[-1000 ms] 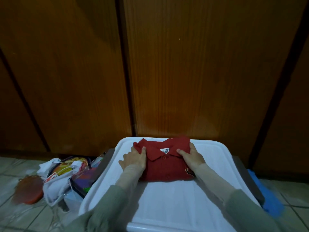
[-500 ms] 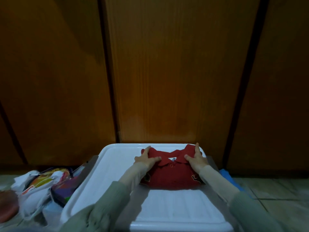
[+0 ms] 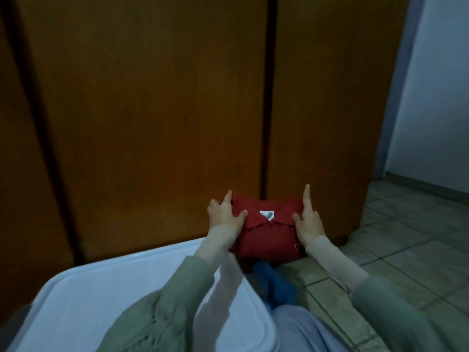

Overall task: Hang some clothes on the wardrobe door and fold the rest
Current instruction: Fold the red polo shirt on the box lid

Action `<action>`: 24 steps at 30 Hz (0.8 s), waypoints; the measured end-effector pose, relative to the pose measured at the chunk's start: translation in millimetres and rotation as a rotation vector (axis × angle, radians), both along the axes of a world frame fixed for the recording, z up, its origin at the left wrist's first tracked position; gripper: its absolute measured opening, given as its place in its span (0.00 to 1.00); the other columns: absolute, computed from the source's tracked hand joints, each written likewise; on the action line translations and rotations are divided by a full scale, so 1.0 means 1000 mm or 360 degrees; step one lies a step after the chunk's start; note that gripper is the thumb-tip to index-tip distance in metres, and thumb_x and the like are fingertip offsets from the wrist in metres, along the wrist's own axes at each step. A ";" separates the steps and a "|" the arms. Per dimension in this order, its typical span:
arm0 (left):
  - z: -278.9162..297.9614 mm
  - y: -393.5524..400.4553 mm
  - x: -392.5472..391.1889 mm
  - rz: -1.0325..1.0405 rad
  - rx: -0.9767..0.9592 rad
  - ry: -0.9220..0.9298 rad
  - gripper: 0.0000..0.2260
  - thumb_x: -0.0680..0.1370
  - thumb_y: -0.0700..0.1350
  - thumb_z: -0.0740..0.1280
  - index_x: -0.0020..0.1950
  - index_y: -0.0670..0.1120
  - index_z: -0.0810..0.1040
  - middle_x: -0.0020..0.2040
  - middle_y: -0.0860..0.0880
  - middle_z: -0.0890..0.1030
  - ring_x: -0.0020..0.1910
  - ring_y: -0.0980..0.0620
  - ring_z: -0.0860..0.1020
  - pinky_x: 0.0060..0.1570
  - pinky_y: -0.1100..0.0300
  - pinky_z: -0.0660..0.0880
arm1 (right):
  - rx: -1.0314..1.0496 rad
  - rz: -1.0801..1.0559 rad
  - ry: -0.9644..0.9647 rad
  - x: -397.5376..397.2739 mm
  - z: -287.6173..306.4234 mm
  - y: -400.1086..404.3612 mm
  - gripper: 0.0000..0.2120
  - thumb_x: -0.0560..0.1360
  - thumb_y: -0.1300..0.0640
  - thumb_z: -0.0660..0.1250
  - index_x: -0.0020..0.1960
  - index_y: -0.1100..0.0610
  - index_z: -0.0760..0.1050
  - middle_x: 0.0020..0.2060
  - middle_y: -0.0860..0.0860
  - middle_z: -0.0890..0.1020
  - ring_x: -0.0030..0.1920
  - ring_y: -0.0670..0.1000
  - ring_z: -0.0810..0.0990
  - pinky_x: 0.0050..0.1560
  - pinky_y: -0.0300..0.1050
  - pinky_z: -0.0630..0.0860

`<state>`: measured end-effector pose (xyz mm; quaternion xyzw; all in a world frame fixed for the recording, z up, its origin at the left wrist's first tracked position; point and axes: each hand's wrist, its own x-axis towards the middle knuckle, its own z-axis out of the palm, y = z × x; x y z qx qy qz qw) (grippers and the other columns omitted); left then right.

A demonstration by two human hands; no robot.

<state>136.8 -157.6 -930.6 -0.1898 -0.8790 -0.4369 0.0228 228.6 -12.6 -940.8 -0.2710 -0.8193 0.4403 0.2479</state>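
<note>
Wardrobe doors [image 3: 157, 118] fill the bg, tiled floor [image 3: 406, 250] on the right. Left hand [image 3: 224, 215] & right hand [image 3: 308, 221] grip folded red polo [image 3: 269, 237] beyond the white worktop [image 3: 101, 295].

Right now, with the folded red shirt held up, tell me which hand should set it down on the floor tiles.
Right hand, probably. It grips the red shirt's edge nearest the bare floor tiles; the left hand is over by the white lid.

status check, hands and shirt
Both hands, left and right, hold folded red shirt off the lid, above floor. Blue cloth below.
</note>
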 end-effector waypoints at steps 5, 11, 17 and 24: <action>0.026 0.071 0.021 -0.0179 0.0066 0.0284 0.31 0.79 0.51 0.63 0.77 0.53 0.50 0.72 0.40 0.59 0.71 0.43 0.57 0.68 0.51 0.61 | 0.0280 -0.0285 0.0124 0.036 0.035 0.048 0.28 0.82 0.61 0.50 0.77 0.45 0.43 0.72 0.64 0.56 0.73 0.61 0.56 0.73 0.53 0.55; 0.057 0.162 0.061 -0.0349 0.0207 0.0444 0.29 0.79 0.51 0.62 0.77 0.55 0.53 0.71 0.40 0.63 0.71 0.41 0.60 0.69 0.50 0.60 | 0.0486 -0.0594 0.0208 0.090 0.083 0.118 0.26 0.81 0.64 0.52 0.77 0.55 0.51 0.68 0.64 0.62 0.70 0.60 0.62 0.68 0.42 0.56; 0.083 0.279 0.130 -0.0642 0.0274 0.0462 0.28 0.79 0.51 0.63 0.76 0.48 0.58 0.67 0.36 0.68 0.68 0.38 0.64 0.67 0.51 0.59 | 0.0616 -0.0938 0.0236 0.181 0.123 0.197 0.25 0.80 0.65 0.54 0.76 0.57 0.55 0.68 0.65 0.63 0.71 0.61 0.61 0.67 0.42 0.55; 0.119 0.388 0.236 -0.1147 0.0398 0.0444 0.27 0.77 0.49 0.66 0.74 0.44 0.64 0.66 0.36 0.70 0.67 0.39 0.66 0.65 0.55 0.59 | 0.0639 -0.1487 0.0114 0.305 0.158 0.268 0.24 0.79 0.64 0.56 0.74 0.58 0.60 0.68 0.63 0.68 0.69 0.60 0.65 0.66 0.43 0.56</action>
